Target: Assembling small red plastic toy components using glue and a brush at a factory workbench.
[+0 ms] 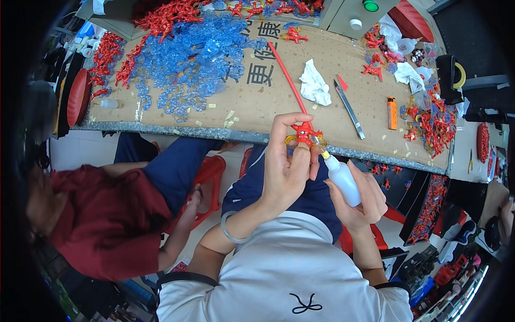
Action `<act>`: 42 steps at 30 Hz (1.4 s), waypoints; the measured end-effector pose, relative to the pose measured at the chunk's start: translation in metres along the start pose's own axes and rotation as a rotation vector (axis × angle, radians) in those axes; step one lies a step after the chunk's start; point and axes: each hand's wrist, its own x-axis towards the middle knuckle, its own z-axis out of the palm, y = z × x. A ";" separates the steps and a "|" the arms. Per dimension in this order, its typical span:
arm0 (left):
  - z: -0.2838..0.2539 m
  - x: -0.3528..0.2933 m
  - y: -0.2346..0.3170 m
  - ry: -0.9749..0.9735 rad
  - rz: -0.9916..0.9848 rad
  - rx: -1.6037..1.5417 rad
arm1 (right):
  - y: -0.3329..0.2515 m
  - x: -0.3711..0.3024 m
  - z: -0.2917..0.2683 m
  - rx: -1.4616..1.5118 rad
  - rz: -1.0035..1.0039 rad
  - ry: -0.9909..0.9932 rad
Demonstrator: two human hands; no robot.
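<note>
Just off the table's near edge, my left hand [284,169] pinches a small red toy figure [304,132] between its fingers. Clear yellow parts show beside the figure. A long thin red stick [289,80] runs from the figure out over the table; whether the two are joined I cannot tell. My right hand [365,201] is wrapped round a white squeeze bottle [344,181], tilted so its yellow-collared nozzle points at the figure's lower right side. The nozzle's very tip is close to the figure, but contact cannot be made out.
Clear blue pieces [188,59] lie heaped on the cardboard-covered table [241,115], with red figures [174,16] behind. Crumpled tissue [315,85], a craft knife [350,110] and an orange lighter [392,113] lie rightward. More figures [437,129] crowd the right edge. A person in dark red [107,214] sits left.
</note>
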 end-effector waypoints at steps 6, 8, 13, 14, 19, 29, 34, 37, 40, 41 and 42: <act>-0.003 0.002 0.003 0.022 -0.052 -0.004 | -0.003 0.001 -0.004 0.040 0.062 0.033; -0.003 0.000 0.002 0.006 -0.047 0.013 | -0.004 0.003 -0.004 0.045 0.049 0.030; -0.001 0.000 0.002 -0.005 -0.047 0.013 | -0.002 0.004 -0.001 0.056 0.041 0.024; -0.002 0.001 0.001 -0.005 -0.039 0.015 | -0.002 0.005 -0.001 0.053 0.040 0.023; -0.003 0.002 0.001 -0.002 -0.017 0.026 | -0.002 0.003 -0.005 0.112 0.173 0.061; -0.010 0.000 0.004 0.021 -0.017 -0.066 | 0.095 0.007 0.015 0.521 0.651 0.315; -0.016 -0.004 0.008 0.031 -0.009 -0.088 | 0.136 0.006 0.032 0.459 0.647 0.283; -0.021 -0.005 0.009 -0.001 -0.042 -0.093 | 0.147 0.001 0.038 0.429 0.627 0.264; -0.021 -0.006 0.011 -0.005 -0.033 -0.070 | 0.149 0.001 0.041 0.418 0.559 0.243; -0.021 -0.006 0.009 -0.005 -0.026 -0.064 | 0.149 0.001 0.042 0.414 0.559 0.241; -0.021 -0.006 0.008 -0.011 -0.016 -0.057 | 0.149 0.002 0.042 0.410 0.556 0.244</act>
